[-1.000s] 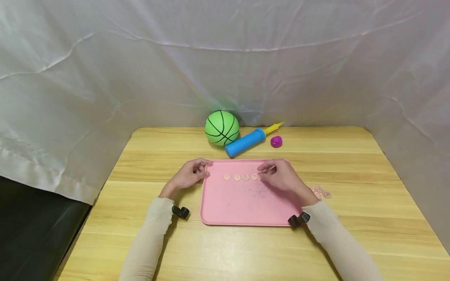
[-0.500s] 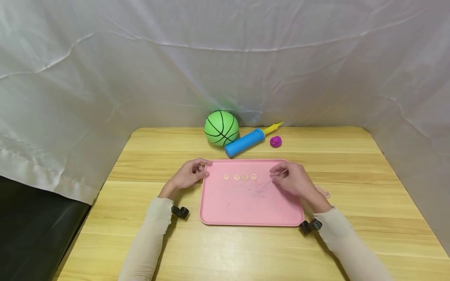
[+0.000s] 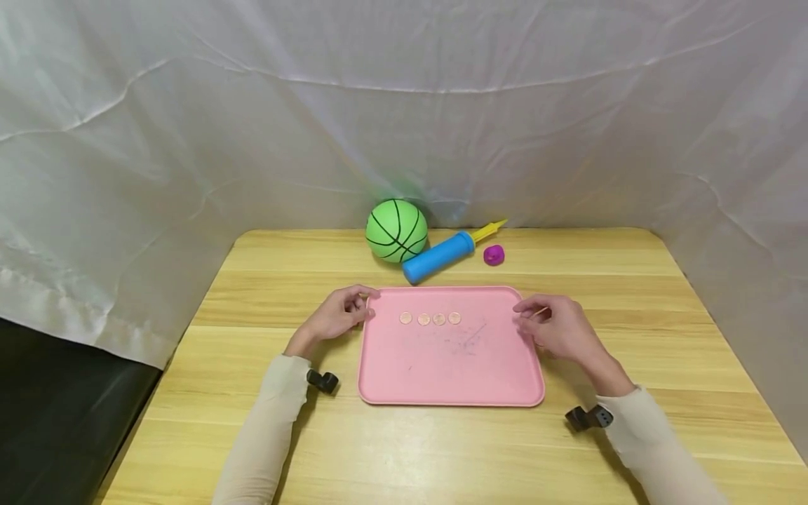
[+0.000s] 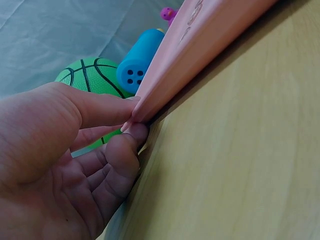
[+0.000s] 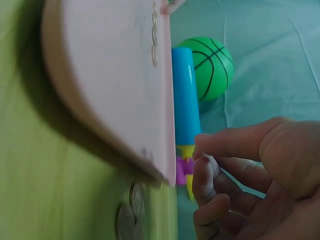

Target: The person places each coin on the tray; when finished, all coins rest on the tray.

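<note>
So the pink tray [image 3: 449, 379] sits in the middle of the counter [image 3: 404, 456] with four coins [image 3: 423, 319] lined up inside it, closer to the far rim. They lie flat, just beside each other, with a slightly bigger gap after the leftmost one. Some dark scuffs [image 3: 467, 344] on the tray floor too, just below the right end of the row.

Left grip [image 3: 334, 314] has the tray's far left corner pinched, thumb on top of the rim and fingers curled underneath. Right grip [image 3: 562, 326] is by the far right corner, loosely bent, with a small gap between thumb and forefinger and nothing in it that I can see. Can't tell if those fingertips touch the rim. A few loose coins [image 5: 125, 220] lie on the counter just off the tray's right side, best seen from the right wrist.

Behind the tray: green ball [image 3: 396, 231], blue pump [image 3: 438, 257] right next to it, purple duck [image 3: 494, 254] near the pump's yellow tip.
</note>
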`<state>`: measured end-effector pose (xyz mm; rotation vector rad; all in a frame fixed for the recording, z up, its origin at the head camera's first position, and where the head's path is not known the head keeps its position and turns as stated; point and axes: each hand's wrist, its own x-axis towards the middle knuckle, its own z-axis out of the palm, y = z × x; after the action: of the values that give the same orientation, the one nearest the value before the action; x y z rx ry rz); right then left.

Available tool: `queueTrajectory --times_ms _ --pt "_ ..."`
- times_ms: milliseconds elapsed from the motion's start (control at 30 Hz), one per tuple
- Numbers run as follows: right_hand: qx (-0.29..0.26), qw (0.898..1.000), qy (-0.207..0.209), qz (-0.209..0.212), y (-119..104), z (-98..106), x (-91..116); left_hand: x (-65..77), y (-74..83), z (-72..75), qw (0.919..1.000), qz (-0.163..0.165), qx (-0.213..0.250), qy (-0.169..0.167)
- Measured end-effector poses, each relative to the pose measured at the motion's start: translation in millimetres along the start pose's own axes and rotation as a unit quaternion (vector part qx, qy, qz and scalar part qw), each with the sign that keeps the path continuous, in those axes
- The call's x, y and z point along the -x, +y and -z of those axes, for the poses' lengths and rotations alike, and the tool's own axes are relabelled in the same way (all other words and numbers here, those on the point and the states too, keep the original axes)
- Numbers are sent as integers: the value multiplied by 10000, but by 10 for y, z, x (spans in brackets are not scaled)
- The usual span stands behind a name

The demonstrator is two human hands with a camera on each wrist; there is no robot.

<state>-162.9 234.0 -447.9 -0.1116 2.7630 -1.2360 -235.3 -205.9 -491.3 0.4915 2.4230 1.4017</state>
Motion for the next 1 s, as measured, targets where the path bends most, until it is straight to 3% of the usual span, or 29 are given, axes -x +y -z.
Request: queueTrajectory --times_ms 233,533,1000 --pt "78 9998 -7 -184 203 142 103 -4 1 8 10000 -51 -47 -16" --pt "346 9992 142 -125 416 246 178 -12 -3 9 10000 -48 -34 -17" --pt "828 9962 261 29 584 327 225 -16 -30 -3 10000 -1 13 40"
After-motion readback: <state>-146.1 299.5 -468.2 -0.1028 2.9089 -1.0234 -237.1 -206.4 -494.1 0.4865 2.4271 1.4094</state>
